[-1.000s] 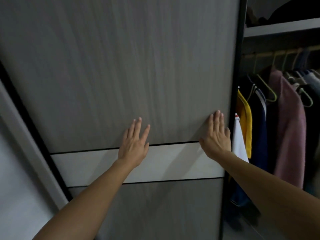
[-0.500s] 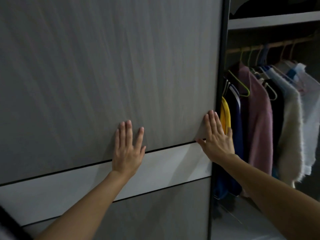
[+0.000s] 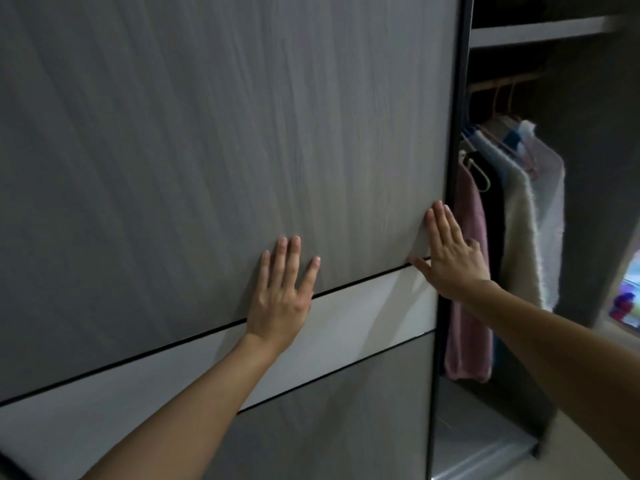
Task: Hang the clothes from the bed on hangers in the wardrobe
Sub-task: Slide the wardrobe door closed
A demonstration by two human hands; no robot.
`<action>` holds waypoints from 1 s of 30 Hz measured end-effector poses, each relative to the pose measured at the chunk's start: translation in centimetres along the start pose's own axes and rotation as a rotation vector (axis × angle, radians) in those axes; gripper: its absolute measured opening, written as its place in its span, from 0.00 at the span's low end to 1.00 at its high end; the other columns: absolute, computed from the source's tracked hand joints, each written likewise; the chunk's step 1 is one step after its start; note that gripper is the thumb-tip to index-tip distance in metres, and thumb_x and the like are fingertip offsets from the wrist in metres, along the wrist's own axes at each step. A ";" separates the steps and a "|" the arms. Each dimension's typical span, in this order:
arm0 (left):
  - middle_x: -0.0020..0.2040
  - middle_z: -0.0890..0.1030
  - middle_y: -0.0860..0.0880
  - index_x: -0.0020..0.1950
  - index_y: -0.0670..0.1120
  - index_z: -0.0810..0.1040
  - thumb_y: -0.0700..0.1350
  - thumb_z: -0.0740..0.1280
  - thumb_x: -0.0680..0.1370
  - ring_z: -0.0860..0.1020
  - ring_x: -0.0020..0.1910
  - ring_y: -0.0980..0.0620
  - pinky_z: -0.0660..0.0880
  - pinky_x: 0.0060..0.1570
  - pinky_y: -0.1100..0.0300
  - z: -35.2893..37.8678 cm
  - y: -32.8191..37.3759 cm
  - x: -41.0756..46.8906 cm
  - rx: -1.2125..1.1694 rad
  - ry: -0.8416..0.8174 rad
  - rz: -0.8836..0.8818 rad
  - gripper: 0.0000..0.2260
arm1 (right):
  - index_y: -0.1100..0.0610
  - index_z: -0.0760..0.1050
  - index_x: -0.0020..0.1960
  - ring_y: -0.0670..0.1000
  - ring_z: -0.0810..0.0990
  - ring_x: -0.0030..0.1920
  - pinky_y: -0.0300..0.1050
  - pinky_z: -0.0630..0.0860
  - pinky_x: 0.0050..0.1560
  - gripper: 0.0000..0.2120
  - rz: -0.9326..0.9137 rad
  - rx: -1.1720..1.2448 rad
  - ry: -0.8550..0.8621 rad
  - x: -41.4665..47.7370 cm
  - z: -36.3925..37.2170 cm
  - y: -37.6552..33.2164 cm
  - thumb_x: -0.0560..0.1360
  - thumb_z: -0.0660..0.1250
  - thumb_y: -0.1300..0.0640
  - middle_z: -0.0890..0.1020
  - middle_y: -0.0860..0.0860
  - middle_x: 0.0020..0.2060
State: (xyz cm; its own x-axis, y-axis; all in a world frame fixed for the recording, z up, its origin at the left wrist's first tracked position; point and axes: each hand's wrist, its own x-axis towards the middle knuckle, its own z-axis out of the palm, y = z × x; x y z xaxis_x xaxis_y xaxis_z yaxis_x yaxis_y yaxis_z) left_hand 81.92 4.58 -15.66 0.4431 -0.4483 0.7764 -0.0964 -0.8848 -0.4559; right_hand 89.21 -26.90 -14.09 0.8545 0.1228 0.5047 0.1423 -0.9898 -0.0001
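Presently, both your hands lie flat on the sliding door (image 3: 207, 133) of the wardrobe (image 3: 588, 150), and neither holds anything. Your left hand (image 3: 282, 296) is pressed palm-down with its fingers straight and slightly spread. The fingers are on the grey wood-grain panel and the heel of the palm is over the white band (image 3: 363, 317) that crosses the door. Your right hand (image 3: 450, 261), at two o'clock from the left and apart from it, is likewise flat, fingers straight and close together. It is set against the door just beside the black edge strip (image 3: 453, 168), with the thumb pointing toward nine o'clock along the dark line above the white band. The open part of the wardrobe lies at three o'clock from that strip. Inside, a rail (image 3: 502, 81) runs beneath a shelf (image 3: 540, 29), at one o'clock from your right hand. Hanging below the rail are a pink garment (image 3: 467, 341) nearest the door, then a black garment (image 3: 495, 202), a cream fluffy garment (image 3: 519, 237) and a pale garment (image 3: 550, 188), in turn toward three o'clock. A green hanger (image 3: 487, 183) shows above the pink and black garments. I cannot tell whether your right hand touches the pink garment. A brightly coloured patch (image 3: 628, 299) at the four o'clock edge is too blurred to identify.
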 end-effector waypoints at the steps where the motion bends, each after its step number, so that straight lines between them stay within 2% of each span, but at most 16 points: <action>1: 0.75 0.57 0.34 0.75 0.47 0.64 0.48 0.66 0.77 0.55 0.75 0.33 0.57 0.71 0.36 0.3 0.8 0.7 -0.005 -0.005 0.011 0.27 | 0.55 0.28 0.76 0.47 0.29 0.75 0.57 0.65 0.68 0.42 0.005 0.003 0.005 0.3 0.1 1.1 0.78 0.48 0.34 0.27 0.48 0.74; 4: 0.75 0.58 0.34 0.75 0.47 0.65 0.48 0.67 0.77 0.55 0.75 0.33 0.58 0.71 0.36 1.4 3.4 3.1 -0.015 -0.004 0.038 0.27 | 0.55 0.28 0.76 0.47 0.30 0.75 0.57 0.63 0.71 0.42 0.034 0.030 0.008 1.3 0.7 4.6 0.79 0.51 0.35 0.28 0.48 0.75; 7: 0.75 0.59 0.35 0.73 0.47 0.67 0.47 0.67 0.77 0.57 0.74 0.33 0.59 0.70 0.37 2.5 6.2 5.6 -0.027 0.021 0.065 0.25 | 0.55 0.30 0.77 0.47 0.32 0.76 0.54 0.68 0.68 0.44 0.071 0.117 0.020 2.1 1.1 8.1 0.79 0.57 0.39 0.29 0.47 0.75; 11: 0.74 0.62 0.35 0.70 0.47 0.71 0.46 0.67 0.76 0.59 0.74 0.34 0.61 0.70 0.37 4.1 10.0 9.0 -0.047 0.056 0.116 0.22 | 0.55 0.38 0.79 0.48 0.40 0.78 0.51 0.64 0.72 0.42 0.177 0.328 0.051 3.1 2.0 11.7 0.79 0.63 0.46 0.36 0.48 0.78; 13: 0.74 0.62 0.36 0.69 0.47 0.73 0.46 0.67 0.75 0.59 0.74 0.34 0.61 0.70 0.38 4.8 11.8 10.7 -0.054 0.060 0.155 0.22 | 0.53 0.41 0.79 0.49 0.44 0.78 0.53 0.64 0.70 0.39 0.265 0.449 0.077 3.7 2.5 13.1 0.79 0.62 0.45 0.41 0.47 0.79; 18: 0.74 0.63 0.36 0.67 0.46 0.75 0.45 0.66 0.74 0.60 0.73 0.34 0.60 0.70 0.39 6.2 16.2 15.0 -0.076 0.068 0.225 0.20 | 0.52 0.45 0.80 0.53 0.47 0.78 0.56 0.54 0.76 0.36 0.377 0.670 0.148 5.6 4.1 17.7 0.80 0.56 0.40 0.46 0.50 0.79; 30: 0.74 0.63 0.36 0.66 0.44 0.76 0.44 0.64 0.75 0.60 0.74 0.35 0.53 0.73 0.42 10.4 25.8 23.9 -0.147 0.080 0.359 0.19 | 0.49 0.44 0.80 0.56 0.54 0.77 0.59 0.59 0.73 0.35 0.567 0.743 0.091 10.5 5.4 30.3 0.80 0.56 0.39 0.47 0.49 0.79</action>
State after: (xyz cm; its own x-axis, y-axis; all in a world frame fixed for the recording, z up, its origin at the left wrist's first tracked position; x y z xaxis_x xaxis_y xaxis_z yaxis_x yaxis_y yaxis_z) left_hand 99.32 -27.67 -13.39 0.2881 -0.7356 0.6131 -0.3618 -0.6764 -0.6416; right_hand 105.18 -55.19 -13.47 0.8561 -0.4012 0.3257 0.0254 -0.5968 -0.8020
